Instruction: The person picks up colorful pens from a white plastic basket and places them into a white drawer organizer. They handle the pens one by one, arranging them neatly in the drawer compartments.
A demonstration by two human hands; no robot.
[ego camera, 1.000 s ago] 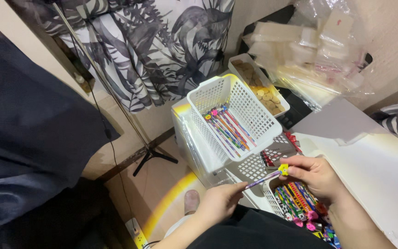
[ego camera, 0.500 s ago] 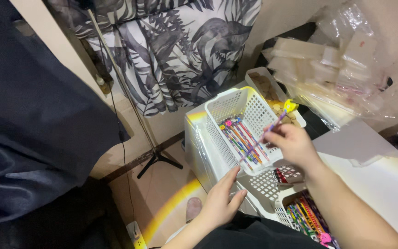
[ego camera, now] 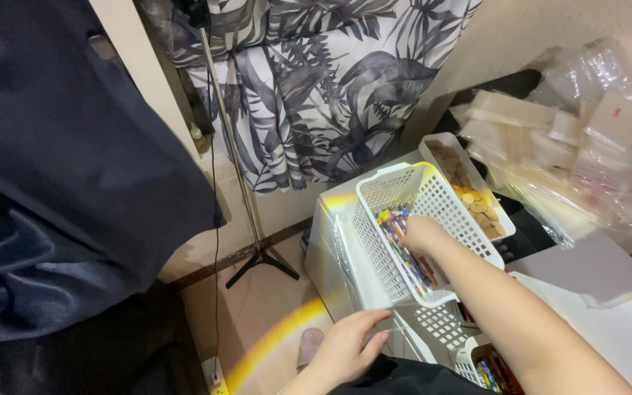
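Head view: we're reaching our right hand (ego camera: 424,232) into the white basket (ego camera: 433,192), fingers curled down onto the coloured pens (ego camera: 402,241), grip unclear. Left hand (ego camera: 345,344) is hanging half-open, empty, just below the basket's near corner.

right hand (ego camera: 423,232) in white basket (ego camera: 374,192), colourful pens (ego camera: 402,243)

Single head-worn view, looking steeply down and forward from close above the person's arms, onto the white basket (ego camera: 418,234) at centre, the floor at left and curtain (ego camera: 316,88) beyond.
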